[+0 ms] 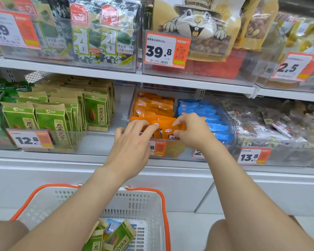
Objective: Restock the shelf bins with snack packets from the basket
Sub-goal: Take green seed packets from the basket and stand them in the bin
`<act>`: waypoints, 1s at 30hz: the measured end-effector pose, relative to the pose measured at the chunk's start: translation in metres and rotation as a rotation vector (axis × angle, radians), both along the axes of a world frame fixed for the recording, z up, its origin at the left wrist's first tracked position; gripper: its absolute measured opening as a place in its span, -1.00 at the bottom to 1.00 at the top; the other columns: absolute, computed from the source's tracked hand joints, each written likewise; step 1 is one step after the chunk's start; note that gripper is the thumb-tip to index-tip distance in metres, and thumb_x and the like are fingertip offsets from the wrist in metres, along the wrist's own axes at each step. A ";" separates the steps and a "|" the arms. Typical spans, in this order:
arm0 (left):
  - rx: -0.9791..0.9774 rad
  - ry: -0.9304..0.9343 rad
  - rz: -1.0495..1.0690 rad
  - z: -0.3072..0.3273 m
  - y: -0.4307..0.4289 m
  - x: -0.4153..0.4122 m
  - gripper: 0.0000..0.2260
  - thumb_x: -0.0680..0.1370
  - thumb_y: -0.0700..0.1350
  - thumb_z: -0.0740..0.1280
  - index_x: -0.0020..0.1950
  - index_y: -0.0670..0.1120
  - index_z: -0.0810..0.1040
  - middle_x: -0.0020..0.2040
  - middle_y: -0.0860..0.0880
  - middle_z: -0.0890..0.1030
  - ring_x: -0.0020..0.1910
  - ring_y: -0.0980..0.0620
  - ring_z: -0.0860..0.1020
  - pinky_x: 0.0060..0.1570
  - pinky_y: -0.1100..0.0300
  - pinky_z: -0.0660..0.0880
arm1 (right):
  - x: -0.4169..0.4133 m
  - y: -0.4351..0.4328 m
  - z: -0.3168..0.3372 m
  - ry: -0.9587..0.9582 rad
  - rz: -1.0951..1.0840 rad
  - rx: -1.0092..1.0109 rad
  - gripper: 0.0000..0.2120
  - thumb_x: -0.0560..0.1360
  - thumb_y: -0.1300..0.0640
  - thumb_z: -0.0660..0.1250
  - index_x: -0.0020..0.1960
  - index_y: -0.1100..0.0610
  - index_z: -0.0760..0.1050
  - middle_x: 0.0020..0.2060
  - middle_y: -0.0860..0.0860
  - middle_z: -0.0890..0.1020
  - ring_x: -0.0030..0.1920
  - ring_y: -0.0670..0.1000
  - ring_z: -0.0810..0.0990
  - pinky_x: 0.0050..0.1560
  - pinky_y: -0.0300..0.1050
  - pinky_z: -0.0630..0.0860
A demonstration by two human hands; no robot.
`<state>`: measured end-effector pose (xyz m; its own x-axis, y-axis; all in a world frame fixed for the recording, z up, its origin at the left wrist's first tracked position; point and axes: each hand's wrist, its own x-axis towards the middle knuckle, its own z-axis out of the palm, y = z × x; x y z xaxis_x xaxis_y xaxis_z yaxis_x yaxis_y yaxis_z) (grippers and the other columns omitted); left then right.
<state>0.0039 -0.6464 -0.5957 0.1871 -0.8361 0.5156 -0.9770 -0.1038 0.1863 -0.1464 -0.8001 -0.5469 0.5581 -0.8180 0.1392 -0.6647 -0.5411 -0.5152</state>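
The right hand (192, 132) pinches an orange packet (172, 132), upright, label facing out, long axis left-right. The left hand (132, 142) rests straight-fingered on the front packets in the bin (230, 124).

Orange packets (153, 107) sit beside blue packets (203, 113). The pouches (51, 116) are green and tan. The basket (134, 205) is white with orange rim. Price tags (168, 49) are white and orange with black numerals.
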 end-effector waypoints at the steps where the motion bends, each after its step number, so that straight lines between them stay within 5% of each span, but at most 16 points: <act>1: 0.000 -0.004 0.003 0.001 -0.001 0.002 -0.53 0.64 -0.14 0.30 0.53 0.12 0.36 0.41 0.05 0.41 0.43 -0.02 0.35 0.25 -0.06 0.32 | 0.001 -0.001 -0.001 0.001 0.016 0.012 -0.85 0.59 0.15 0.45 0.14 -0.03 0.64 0.14 -0.02 0.60 0.05 -0.01 0.55 -0.23 -0.32 0.44; 9: -0.008 -0.062 0.029 0.006 -0.014 0.013 -0.64 0.69 -0.08 0.29 0.48 0.17 0.44 0.29 0.08 0.54 0.29 -0.04 0.41 0.08 -0.03 0.30 | 0.005 -0.006 -0.004 -0.071 0.046 0.021 -0.87 0.58 0.05 0.47 0.07 -0.13 0.57 0.07 -0.06 0.61 0.08 0.03 0.61 0.07 0.03 0.66; 17: -0.017 -0.058 0.044 0.008 -0.022 0.013 -0.82 0.71 0.04 0.24 0.31 0.09 0.41 0.13 0.08 0.64 0.19 -0.03 0.45 0.04 -0.01 0.26 | 0.003 -0.014 -0.007 0.076 0.011 0.119 -0.87 0.51 0.07 0.47 0.04 0.02 0.61 -0.02 -0.02 0.65 -0.02 0.00 0.63 -0.17 -0.14 0.59; 21: 0.054 -0.145 0.093 0.008 -0.026 0.016 -0.92 0.71 0.00 0.29 0.18 0.11 0.53 0.03 0.10 0.67 0.12 -0.03 0.49 0.01 -0.01 0.22 | 0.001 -0.019 -0.005 0.062 0.067 0.188 -0.78 0.53 0.02 0.48 0.17 -0.01 0.63 0.10 -0.02 0.64 0.10 0.06 0.63 -0.07 -0.11 0.61; 25: 0.113 -0.153 0.139 0.011 -0.031 0.018 -0.79 0.65 -0.13 0.39 0.22 0.12 0.51 0.05 0.08 0.65 0.12 -0.04 0.49 -0.04 0.02 0.12 | -0.002 -0.022 -0.001 0.044 0.125 0.195 -0.69 0.59 -0.02 0.46 0.30 -0.01 0.58 0.24 0.00 0.58 0.21 0.08 0.58 0.03 -0.09 0.57; 30: 0.129 -0.187 0.089 0.011 -0.037 0.017 -0.52 0.54 -0.31 0.44 0.32 0.14 0.45 0.08 0.10 0.61 0.17 -0.07 0.43 0.00 -0.03 0.13 | -0.006 -0.023 0.000 -0.018 0.143 0.263 -0.86 0.62 0.02 0.42 0.15 -0.02 0.55 0.13 -0.03 0.61 0.12 0.02 0.62 -0.03 -0.11 0.65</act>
